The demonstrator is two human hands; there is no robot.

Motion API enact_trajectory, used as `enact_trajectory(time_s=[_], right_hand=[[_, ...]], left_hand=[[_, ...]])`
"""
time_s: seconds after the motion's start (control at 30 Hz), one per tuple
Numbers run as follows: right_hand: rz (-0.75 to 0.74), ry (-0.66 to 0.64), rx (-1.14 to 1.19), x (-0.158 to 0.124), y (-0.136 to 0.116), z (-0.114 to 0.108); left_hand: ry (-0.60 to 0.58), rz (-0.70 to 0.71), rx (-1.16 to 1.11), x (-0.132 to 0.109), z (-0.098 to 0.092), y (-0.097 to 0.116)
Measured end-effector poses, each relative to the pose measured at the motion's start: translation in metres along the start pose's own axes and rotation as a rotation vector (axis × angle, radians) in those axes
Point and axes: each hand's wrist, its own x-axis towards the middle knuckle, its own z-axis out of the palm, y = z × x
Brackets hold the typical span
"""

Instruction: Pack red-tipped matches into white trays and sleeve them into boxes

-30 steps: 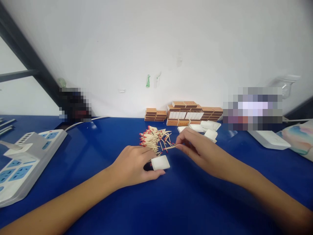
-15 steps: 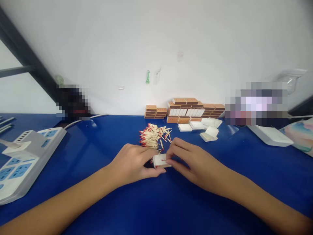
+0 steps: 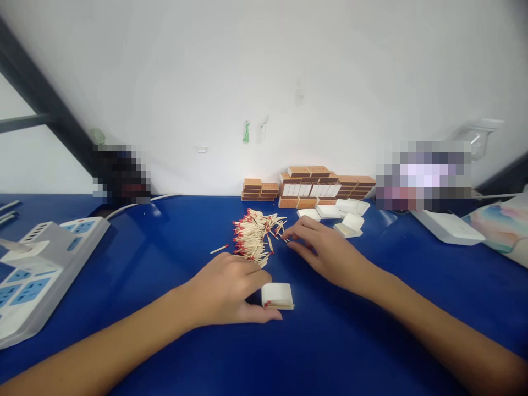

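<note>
My left hand (image 3: 225, 289) rests on the blue table and holds a small white matchbox tray (image 3: 278, 295) between thumb and fingers; a few red-tipped matches lie in the tray. My right hand (image 3: 325, 247) reaches to the right edge of a pile of red-tipped matches (image 3: 256, 236), its fingertips pinching at a match there. One match (image 3: 219, 249) lies apart, left of the pile.
Stacked orange matchbox sleeves (image 3: 313, 187) stand against the white wall, with several white trays (image 3: 346, 217) in front of them. A white and blue power strip (image 3: 33, 269) lies at the left. A white flat device (image 3: 447, 226) and a pastel object (image 3: 501, 225) sit at the right.
My right hand left the tray and moved back up to the match pile. The tray with my left hand now sits nearer to me, with matches inside.
</note>
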Motion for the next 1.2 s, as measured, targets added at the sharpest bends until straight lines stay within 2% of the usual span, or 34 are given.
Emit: enact_trajectory(time_s=[0.1,0.2,0.27,0.4,0.57,0.7,0.83,0.93,1.03,1.1,1.2], right_hand=[[0.066,0.044,-0.051,0.005,0.011,0.008],[0.184,0.124,-0.097,0.013,0.012,0.016],[0.231,0.129,-0.11,0.017,0.01,0.021],[0.283,0.053,-0.107,0.017,0.01,0.023],[0.345,-0.071,-0.113,0.008,0.016,0.012],[0.268,-0.052,-0.069,0.004,0.01,-0.005],[0.14,-0.038,0.081,0.001,-0.012,-0.017],[0.102,-0.159,0.149,-0.003,-0.029,-0.018],[0.076,-0.266,0.174,-0.006,-0.034,-0.015],[0.091,-0.227,0.186,-0.004,-0.029,-0.013],[0.155,-0.095,0.121,0.0,-0.011,-0.009]], left_hand=[[-0.029,-0.015,-0.003,-0.001,-0.001,0.0],[-0.07,-0.047,-0.017,-0.001,-0.003,0.0],[-0.114,-0.063,-0.023,0.0,-0.004,0.0],[-0.139,-0.073,-0.023,0.001,-0.005,0.002],[-0.137,-0.125,-0.015,0.0,-0.004,0.0],[-0.085,-0.219,0.03,-0.001,-0.002,-0.004],[-0.083,-0.283,0.043,0.002,-0.003,-0.005],[-0.078,-0.287,0.039,0.003,-0.005,-0.005],[-0.056,-0.284,0.031,0.003,-0.005,-0.005],[-0.043,-0.265,0.01,0.002,-0.004,-0.005],[-0.034,-0.227,-0.051,0.002,-0.004,-0.003]])
